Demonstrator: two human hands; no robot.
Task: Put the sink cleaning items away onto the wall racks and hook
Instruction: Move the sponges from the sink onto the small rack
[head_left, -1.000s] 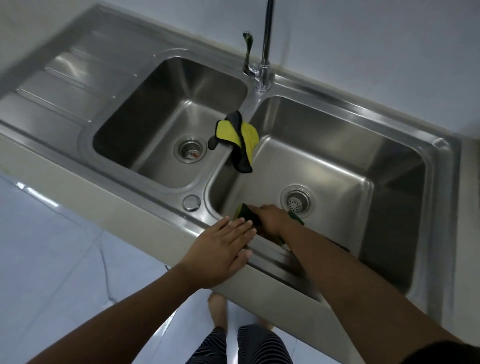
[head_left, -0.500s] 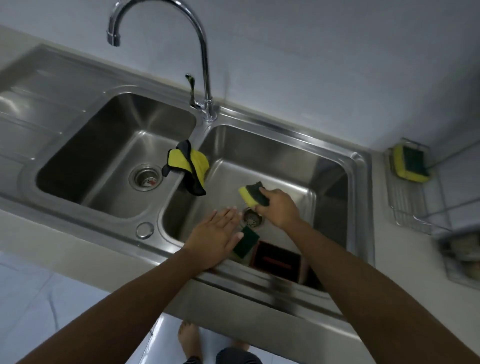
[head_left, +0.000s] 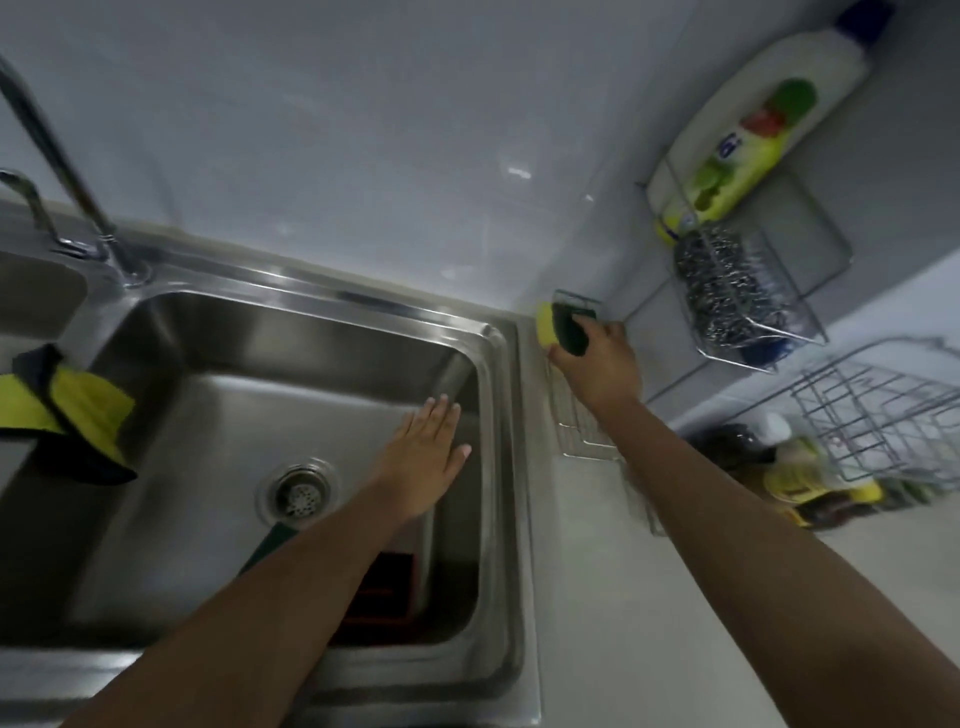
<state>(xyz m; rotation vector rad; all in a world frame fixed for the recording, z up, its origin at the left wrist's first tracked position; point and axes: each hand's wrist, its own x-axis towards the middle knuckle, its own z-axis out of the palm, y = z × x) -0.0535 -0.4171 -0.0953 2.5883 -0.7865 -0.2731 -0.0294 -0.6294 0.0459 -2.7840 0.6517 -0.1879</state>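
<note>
Far left: yellow-and-black microfibre cloth (head_left: 78, 415) draped over the divider of the stainless steel sink (head_left: 498, 415), not yet hung. Curved chrome tap (head_left: 67, 171) behind it. In the basin near the front wall, a dark green flat pad (head_left: 270, 538) pokes out from under the left forearm, w/ a dark reddish rectangular item (head_left: 384, 587) beside it, too dim to ID.

Left hand (head_left: 428, 457) hovers over the basin, fingers straight and together, palm down, holding nothing.

Right hand (head_left: 597, 364) is clamped on the yellow sponge with green scrub face (head_left: 558, 327), at the upper end of the low wire wall rack (head_left: 579, 436) just right of the sink. Can't tell if it's resting on the wires yet. Further right, a higher wire rack (head_left: 810, 338) holds a steel-wool scourer (head_left: 727, 291) and a white-and-yellow dish soap bottle (head_left: 748, 135).

Risks, my read: let go before the sponge is seated and it drops onto the counter or into the basin. The view is motion-blurred, so placement may be hasty. Pushing hard could rattle the rack against the wall.
</note>
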